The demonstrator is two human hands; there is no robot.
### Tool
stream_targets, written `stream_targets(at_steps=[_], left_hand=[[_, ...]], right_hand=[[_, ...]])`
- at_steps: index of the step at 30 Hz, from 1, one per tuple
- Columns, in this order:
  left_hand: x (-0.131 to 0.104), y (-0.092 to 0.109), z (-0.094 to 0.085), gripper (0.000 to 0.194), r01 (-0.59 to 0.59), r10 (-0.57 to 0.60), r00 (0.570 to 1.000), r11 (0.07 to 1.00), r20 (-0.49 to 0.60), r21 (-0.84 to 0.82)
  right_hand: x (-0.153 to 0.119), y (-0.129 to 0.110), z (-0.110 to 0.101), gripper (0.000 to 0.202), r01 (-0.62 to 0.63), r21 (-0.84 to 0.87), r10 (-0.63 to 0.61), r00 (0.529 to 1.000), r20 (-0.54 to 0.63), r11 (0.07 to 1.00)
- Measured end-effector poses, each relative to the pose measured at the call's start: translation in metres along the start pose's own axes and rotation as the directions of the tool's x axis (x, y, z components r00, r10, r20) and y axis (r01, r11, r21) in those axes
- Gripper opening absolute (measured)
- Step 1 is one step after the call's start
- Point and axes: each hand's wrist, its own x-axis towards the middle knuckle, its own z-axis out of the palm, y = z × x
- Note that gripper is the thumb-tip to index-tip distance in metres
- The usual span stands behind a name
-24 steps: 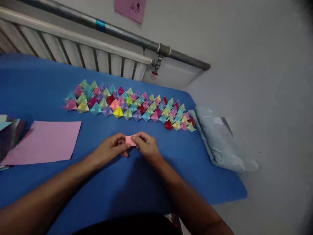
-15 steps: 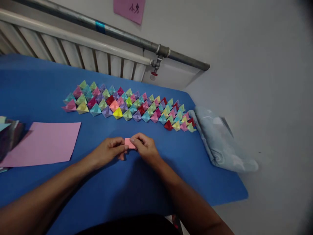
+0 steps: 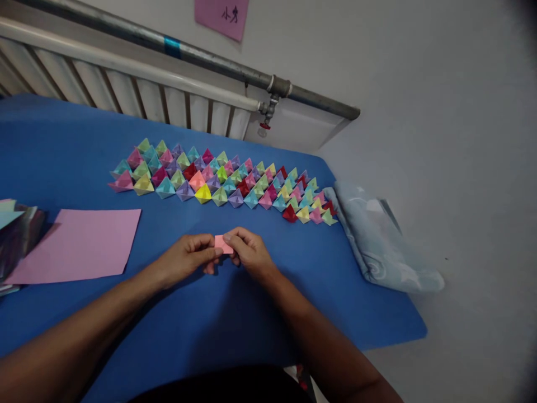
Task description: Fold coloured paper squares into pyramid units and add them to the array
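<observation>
A small folded piece of pink paper (image 3: pixel 222 243) is held above the blue table between my two hands. My left hand (image 3: pixel 196 254) pinches its left end, thumb on top. From the other side, my right hand (image 3: pixel 248 252) grips the right part, its thumb lying over the upper corner. Beyond my hands, several rows of folded paper boats (image 3: pixel 219 196) in many colours stand on the table.
A sheet of pink paper (image 3: pixel 84 246) lies at the left on the blue table (image 3: pixel 176 324), beside a stack of papers (image 3: pixel 20 235). On the right rests a folded light-blue cloth (image 3: pixel 369 240). A radiator (image 3: pixel 155 101) and a pipe (image 3: pixel 218 64) run behind.
Both hands keep their hold on the pink paper, with hardly any finger movement. The whole view has shifted very slightly.
</observation>
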Motion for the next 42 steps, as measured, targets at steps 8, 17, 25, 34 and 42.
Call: stream_targets(at_steps=[8,17,25,34,42], left_hand=[[-0.002,0.006,-0.001,0.034,-0.028,0.028,0.999,1.000,0.017,-0.008],[0.002,0.006,-0.005,0.033,-0.017,-0.005,0.985,0.992,-0.173,-0.126],[0.001,0.008,-0.004,0.029,0.003,-0.044,0.982,0.976,-0.181,-0.218],[0.003,0.000,-0.004,0.031,0.049,-0.078,0.979,0.987,-0.189,-0.152],[0.004,-0.014,-0.013,0.019,-0.336,0.477,0.876,0.707,-0.069,0.623]], right_hand=[[0.001,0.003,0.001,0.036,-0.020,0.139,0.015,0.999,0.039,0.990],[-0.002,-0.003,-0.002,0.037,-0.033,-0.073,0.038,0.997,0.074,0.997],[-0.004,-0.004,-0.005,0.028,-0.043,-0.046,0.048,0.993,0.109,0.998],[0.003,-0.001,-0.003,0.026,-0.067,0.049,0.065,0.996,0.054,0.997],[0.008,0.007,-0.011,0.005,-0.011,-0.387,0.020,1.000,0.019,0.922]])
